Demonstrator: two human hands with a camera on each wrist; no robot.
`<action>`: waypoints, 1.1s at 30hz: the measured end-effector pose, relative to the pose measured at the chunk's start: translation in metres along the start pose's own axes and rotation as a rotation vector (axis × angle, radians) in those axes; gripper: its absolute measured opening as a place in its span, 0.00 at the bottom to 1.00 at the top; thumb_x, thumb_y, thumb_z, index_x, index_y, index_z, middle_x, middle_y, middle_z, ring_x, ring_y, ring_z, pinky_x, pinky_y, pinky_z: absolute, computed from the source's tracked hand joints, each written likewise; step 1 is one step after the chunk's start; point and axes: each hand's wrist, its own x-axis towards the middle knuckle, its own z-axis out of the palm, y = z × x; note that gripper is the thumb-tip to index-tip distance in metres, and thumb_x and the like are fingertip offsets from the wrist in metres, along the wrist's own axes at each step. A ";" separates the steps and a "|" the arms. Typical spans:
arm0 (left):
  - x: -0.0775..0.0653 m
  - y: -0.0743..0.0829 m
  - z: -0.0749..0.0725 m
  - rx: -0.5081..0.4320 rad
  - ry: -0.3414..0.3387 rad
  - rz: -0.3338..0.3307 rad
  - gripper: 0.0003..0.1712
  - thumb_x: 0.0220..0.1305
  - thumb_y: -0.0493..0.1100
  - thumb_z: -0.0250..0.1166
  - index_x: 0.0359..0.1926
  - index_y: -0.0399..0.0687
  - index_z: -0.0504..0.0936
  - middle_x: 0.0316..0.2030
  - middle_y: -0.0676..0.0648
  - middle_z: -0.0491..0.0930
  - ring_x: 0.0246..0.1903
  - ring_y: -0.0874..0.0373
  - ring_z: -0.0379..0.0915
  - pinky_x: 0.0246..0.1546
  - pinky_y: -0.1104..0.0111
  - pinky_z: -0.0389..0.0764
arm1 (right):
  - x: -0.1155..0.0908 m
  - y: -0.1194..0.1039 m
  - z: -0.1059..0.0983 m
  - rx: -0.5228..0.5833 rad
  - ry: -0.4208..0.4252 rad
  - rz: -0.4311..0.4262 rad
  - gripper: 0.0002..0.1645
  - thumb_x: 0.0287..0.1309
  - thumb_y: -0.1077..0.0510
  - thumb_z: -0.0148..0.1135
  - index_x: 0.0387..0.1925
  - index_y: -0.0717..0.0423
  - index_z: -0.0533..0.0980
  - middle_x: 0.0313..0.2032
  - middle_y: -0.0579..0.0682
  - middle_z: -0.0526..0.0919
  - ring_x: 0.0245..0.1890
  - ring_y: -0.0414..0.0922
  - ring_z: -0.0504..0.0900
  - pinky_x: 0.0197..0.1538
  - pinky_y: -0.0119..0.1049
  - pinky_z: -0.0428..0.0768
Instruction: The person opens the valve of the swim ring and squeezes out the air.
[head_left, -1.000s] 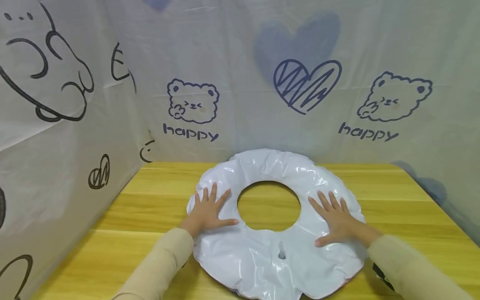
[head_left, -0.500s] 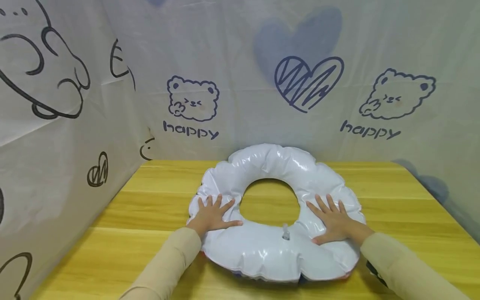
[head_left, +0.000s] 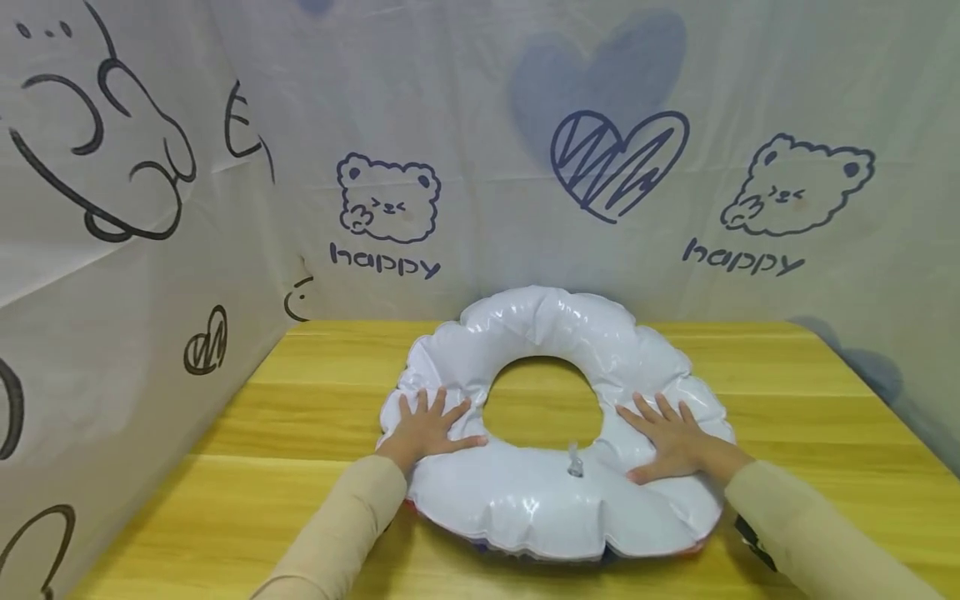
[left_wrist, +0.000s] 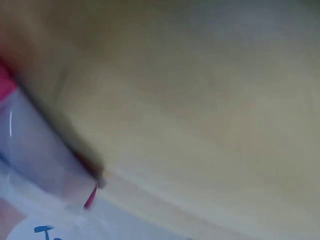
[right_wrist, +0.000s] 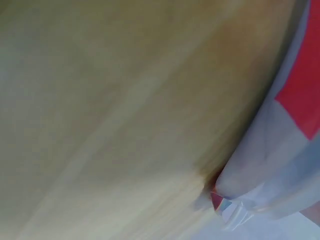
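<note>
A white inflatable swim ring [head_left: 517, 504] lies on the wooden table, puffed out, with creases along its seams. Its clear valve [head_left: 574, 465] sticks up from the near part, just in front of the hole. On the ring's left side my left hand [head_left: 426, 429] rests with fingers spread. My right hand [head_left: 672, 443] lies likewise on the right side, its thumb toward the near part. Both wrist views look past the ring's edge; a red-and-clear side of the swim ring [right_wrist: 265, 155] shows in the right one, and a similar edge of the ring [left_wrist: 42, 145] in the left.
The yellow wood-grain table [head_left: 300, 417] extends on both sides of the ring. A pale curtain [head_left: 480, 208] printed with bears and hearts hangs behind it and along the left. A dark band [head_left: 753, 542] sits under the right sleeve.
The near part of the swim ring has become fuller and rounder, its front edge drawing up the view. Both hands stay on it, shifted slightly; the last half second shows almost no change.
</note>
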 end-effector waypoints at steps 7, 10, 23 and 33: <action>-0.015 0.003 -0.014 -0.066 0.106 0.065 0.42 0.61 0.72 0.44 0.68 0.52 0.62 0.71 0.34 0.41 0.69 0.29 0.35 0.65 0.38 0.36 | -0.008 0.003 0.000 -0.012 0.149 -0.061 0.63 0.33 0.30 0.68 0.65 0.63 0.60 0.68 0.74 0.45 0.67 0.74 0.39 0.61 0.72 0.35; -0.033 0.011 -0.017 -0.100 0.149 0.190 0.42 0.62 0.71 0.44 0.67 0.49 0.62 0.72 0.35 0.44 0.69 0.30 0.37 0.65 0.37 0.38 | -0.012 0.000 -0.003 0.013 0.208 -0.099 0.58 0.37 0.32 0.68 0.64 0.64 0.63 0.68 0.74 0.47 0.67 0.72 0.41 0.62 0.70 0.38; -0.078 0.047 0.015 -0.102 0.161 0.419 0.53 0.49 0.84 0.38 0.72 0.68 0.43 0.72 0.36 0.39 0.66 0.24 0.38 0.55 0.27 0.43 | -0.036 -0.058 0.018 0.209 0.110 -0.313 0.61 0.47 0.25 0.55 0.71 0.54 0.47 0.70 0.70 0.43 0.66 0.75 0.41 0.57 0.75 0.36; -0.077 0.057 0.029 -0.028 0.045 0.312 0.49 0.50 0.82 0.41 0.71 0.74 0.44 0.72 0.36 0.37 0.67 0.25 0.34 0.55 0.27 0.39 | -0.032 -0.074 0.024 0.098 0.036 -0.142 0.54 0.49 0.28 0.55 0.70 0.50 0.53 0.70 0.64 0.52 0.67 0.74 0.41 0.58 0.74 0.34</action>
